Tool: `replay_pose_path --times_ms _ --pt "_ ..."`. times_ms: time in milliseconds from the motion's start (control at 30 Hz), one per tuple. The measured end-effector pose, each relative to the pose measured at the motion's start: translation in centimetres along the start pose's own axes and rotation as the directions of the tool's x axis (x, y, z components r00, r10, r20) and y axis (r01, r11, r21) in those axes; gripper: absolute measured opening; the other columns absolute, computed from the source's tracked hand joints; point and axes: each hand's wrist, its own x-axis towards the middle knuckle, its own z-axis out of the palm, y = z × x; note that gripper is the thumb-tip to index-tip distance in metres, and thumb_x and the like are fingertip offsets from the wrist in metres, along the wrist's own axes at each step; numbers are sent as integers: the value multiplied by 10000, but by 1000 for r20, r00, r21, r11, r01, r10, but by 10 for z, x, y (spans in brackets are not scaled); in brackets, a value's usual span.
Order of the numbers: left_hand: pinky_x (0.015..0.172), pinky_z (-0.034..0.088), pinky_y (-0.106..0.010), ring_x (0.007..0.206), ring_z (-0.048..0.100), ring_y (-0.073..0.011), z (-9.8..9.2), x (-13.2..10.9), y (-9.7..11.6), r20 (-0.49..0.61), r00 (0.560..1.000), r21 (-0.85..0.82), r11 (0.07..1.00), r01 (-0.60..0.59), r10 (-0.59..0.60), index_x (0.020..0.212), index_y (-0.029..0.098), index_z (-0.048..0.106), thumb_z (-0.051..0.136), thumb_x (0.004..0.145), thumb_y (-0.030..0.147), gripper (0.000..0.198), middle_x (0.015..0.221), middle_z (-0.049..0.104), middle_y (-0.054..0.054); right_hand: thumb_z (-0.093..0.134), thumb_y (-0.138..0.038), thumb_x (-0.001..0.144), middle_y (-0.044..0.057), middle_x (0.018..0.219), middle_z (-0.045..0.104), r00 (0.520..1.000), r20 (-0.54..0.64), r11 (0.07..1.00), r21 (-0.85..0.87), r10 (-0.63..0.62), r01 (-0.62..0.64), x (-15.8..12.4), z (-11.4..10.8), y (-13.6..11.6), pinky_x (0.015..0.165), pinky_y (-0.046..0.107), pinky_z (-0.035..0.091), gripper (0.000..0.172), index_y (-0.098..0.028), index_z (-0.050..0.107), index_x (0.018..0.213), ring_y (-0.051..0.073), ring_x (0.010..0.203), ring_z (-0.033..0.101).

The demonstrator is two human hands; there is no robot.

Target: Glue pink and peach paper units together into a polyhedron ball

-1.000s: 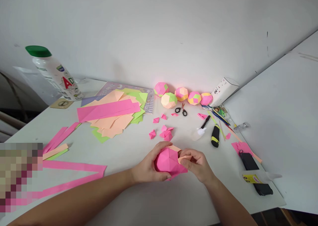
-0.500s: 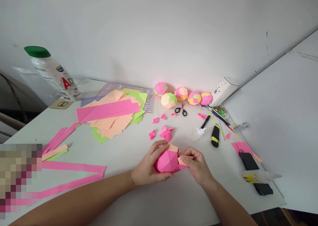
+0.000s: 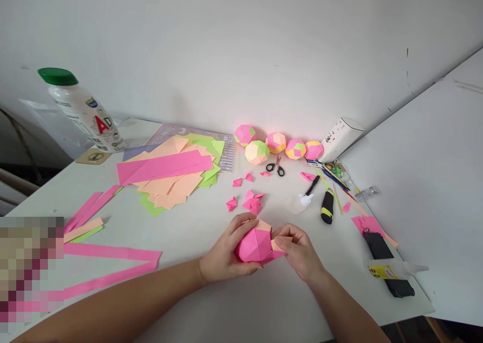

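A faceted pink and peach paper ball [image 3: 255,245] sits in my left hand [image 3: 227,247], whose fingers wrap round its left side. On the ball's right side, my right hand [image 3: 298,250] pinches a peach paper flap [image 3: 281,243] between thumb and fingers. A pink part juts out just below that flap. The far side of the ball is hidden. Just beyond my hands lie several small folded pink paper pieces [image 3: 253,205]. Small scissors [image 3: 279,169] with dark handles rest behind them.
Several finished paper balls [image 3: 257,152] line the wall beside a white cylinder [image 3: 341,138]. Paper sheets [image 3: 169,168] and pink strips [image 3: 113,253] cover the left, near a green-capped bottle [image 3: 83,109]. A box cutter [image 3: 327,206], a glue bottle [image 3: 392,270] and a black case [image 3: 379,245] lie right.
Almost nothing differs. The whole view has shifted very slightly, while both hands keep the same hold on the paper ball and its flap.
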Motion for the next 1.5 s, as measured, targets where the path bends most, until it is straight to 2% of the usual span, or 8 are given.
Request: replay_pose_path --times_ms 500,800,1067,1267,1500 --pt "972 395 -550 1208 362 -323 1 0 -1 1 1000 8 1000 -6 5 1394 322 247 655 756 449 767 1269 304 -127 732 -281 713 26 764 661 999 17 999 10 -44 43 1 0 1 633 297 425 139 -187 640 666 162 711 555" --pt "962 414 -533 1207 383 -323 1 -1 -2 -27 1000 55 998 -12 13 1397 310 256 647 761 455 760 1286 316 -139 758 -287 688 28 767 685 998 -53 999 25 -41 43 -1 2 1 629 293 440 155 -182 650 654 152 682 570" --pt "961 411 -533 1211 364 -322 1 -1 -2 -23 1000 52 999 -7 9 1398 316 246 652 764 429 761 1293 299 -136 772 -284 674 24 767 688 997 -70 999 25 -42 44 0 1 1 637 290 438 145 -183 667 669 146 682 571" --pt "963 402 -555 1216 357 -332 1 0 0 -15 999 48 998 -30 30 1400 327 237 659 758 432 775 1280 305 -133 790 -283 647 25 703 691 997 -45 988 142 67 -60 2 3 2 600 292 416 205 -177 619 609 151 637 571" --pt "963 409 -542 1224 354 -336 1 -2 0 -9 999 60 998 -31 31 1404 317 239 666 750 434 790 1288 305 -138 802 -249 641 -20 552 595 987 5 953 257 163 -159 4 1 5 539 238 347 248 -159 578 579 94 532 480"
